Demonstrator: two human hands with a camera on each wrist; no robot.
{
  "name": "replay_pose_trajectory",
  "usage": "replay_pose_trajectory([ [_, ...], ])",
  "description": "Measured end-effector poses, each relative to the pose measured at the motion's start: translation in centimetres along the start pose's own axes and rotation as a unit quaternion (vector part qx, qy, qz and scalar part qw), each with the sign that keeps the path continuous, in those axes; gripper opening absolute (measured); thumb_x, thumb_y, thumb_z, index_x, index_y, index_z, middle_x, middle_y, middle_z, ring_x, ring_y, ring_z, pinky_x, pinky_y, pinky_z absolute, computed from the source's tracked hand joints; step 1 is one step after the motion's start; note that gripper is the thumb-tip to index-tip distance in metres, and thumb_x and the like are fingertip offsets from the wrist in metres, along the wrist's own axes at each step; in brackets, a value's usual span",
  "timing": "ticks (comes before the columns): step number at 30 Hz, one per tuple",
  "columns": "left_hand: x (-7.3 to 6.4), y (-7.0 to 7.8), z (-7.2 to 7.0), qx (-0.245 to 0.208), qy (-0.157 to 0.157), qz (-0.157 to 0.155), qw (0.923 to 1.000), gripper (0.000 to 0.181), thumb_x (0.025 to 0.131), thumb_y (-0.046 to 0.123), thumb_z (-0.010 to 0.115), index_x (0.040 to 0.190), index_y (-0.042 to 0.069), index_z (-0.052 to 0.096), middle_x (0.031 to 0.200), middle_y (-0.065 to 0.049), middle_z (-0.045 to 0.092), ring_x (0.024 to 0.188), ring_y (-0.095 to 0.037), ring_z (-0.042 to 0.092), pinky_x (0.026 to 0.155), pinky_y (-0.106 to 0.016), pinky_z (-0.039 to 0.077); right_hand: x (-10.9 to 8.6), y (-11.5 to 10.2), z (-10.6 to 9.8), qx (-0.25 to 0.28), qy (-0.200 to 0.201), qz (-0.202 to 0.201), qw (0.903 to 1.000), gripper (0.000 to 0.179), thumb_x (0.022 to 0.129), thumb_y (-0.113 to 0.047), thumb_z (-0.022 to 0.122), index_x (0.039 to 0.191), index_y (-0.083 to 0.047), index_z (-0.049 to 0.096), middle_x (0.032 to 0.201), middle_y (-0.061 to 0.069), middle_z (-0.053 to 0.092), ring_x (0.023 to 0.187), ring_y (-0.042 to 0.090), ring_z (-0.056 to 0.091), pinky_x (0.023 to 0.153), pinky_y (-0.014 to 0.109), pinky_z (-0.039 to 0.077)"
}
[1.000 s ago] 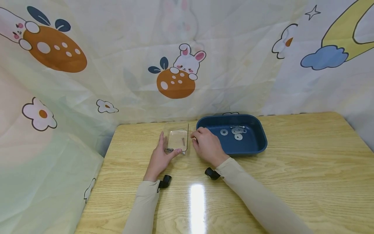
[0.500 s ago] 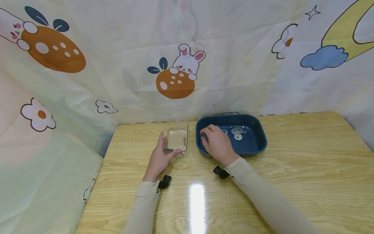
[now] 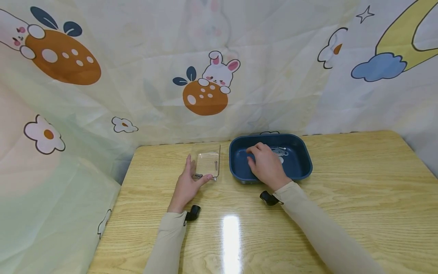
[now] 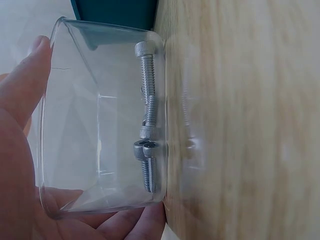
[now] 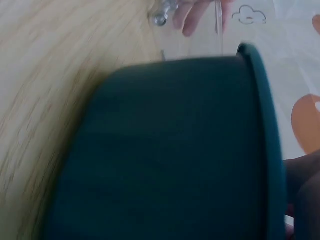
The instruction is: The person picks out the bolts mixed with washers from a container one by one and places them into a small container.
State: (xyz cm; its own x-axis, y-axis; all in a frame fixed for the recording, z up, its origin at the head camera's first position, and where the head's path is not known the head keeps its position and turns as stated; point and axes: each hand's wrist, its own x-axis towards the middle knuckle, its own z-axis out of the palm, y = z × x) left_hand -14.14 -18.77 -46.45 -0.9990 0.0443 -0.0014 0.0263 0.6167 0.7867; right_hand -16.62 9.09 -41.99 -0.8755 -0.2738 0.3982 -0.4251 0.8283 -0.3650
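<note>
My left hand (image 3: 187, 186) holds a small clear plastic box (image 3: 208, 158) standing on the table, thumb at its near side and fingers round its left side. Several silver socket-head bolts (image 4: 148, 75) lie on the box's floor in the left wrist view. My right hand (image 3: 268, 167) is over the dark blue tray (image 3: 234, 173), its fingers loosely bent and nothing showing between them. Past that hand, grey washers (image 3: 281, 153) and a bolt (image 3: 282, 148) lie in the tray, partly covered by the hand. In the right wrist view, the tray's wall (image 5: 165, 140) hides most of the hand.
The tray stands just right of the clear box on a wood-grain table (image 3: 359, 182). A printed cloth (image 3: 273, 76) hangs along the table's back edge and left side. Both wrists carry a small black camera (image 3: 194, 212).
My right hand has moved right from beside the clear box, across the tray's left rim, to over its middle. My left hand and the box have stayed put.
</note>
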Motion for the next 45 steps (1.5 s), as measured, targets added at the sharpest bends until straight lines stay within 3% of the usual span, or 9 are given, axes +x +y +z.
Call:
replay_pose_trajectory([
  [16, 0.1, -0.1, 0.0, 0.005, -0.004, 0.001, 1.0000, 0.110, 0.074, 0.062, 0.065, 0.147, 0.033, -0.011, 0.150, -0.014, 0.023, 0.133, -0.026, 0.033, 0.105, -0.045, 0.030, -0.1, 3.1, -1.1, -0.031, -0.010, 0.025, 0.9992, 0.024, 0.086, -0.017, 0.064, 0.107, -0.005, 0.066, 0.101, 0.014, 0.058, 0.081, 0.026, 0.055, 0.056, 0.039, 0.051],
  [24, 0.2, 0.2, -0.1, -0.002, -0.006, -0.007, 0.9999, 0.108, 0.075, 0.057, 0.068, 0.145, 0.036, -0.012, 0.151, -0.012, 0.023, 0.133, -0.025, 0.032, 0.106, -0.045, 0.028, -0.2, 4.5, -1.3, -0.032, -0.024, 0.039, 0.9984, 0.030, 0.086, -0.018, 0.066, 0.111, -0.003, 0.064, 0.105, 0.017, 0.056, 0.085, 0.029, 0.055, 0.062, 0.042, 0.051],
  [45, 0.1, 0.2, -0.1, 0.002, -0.006, -0.011, 0.9999, 0.111, 0.071, 0.065, 0.065, 0.146, 0.035, -0.012, 0.150, -0.012, 0.025, 0.133, -0.023, 0.032, 0.106, -0.044, 0.028, 0.0, 6.1, -0.6, -0.062, -0.121, 0.110, 0.9846, 0.046, 0.086, -0.020, 0.065, 0.125, 0.002, 0.055, 0.122, 0.029, 0.046, 0.104, 0.042, 0.042, 0.082, 0.051, 0.043],
])
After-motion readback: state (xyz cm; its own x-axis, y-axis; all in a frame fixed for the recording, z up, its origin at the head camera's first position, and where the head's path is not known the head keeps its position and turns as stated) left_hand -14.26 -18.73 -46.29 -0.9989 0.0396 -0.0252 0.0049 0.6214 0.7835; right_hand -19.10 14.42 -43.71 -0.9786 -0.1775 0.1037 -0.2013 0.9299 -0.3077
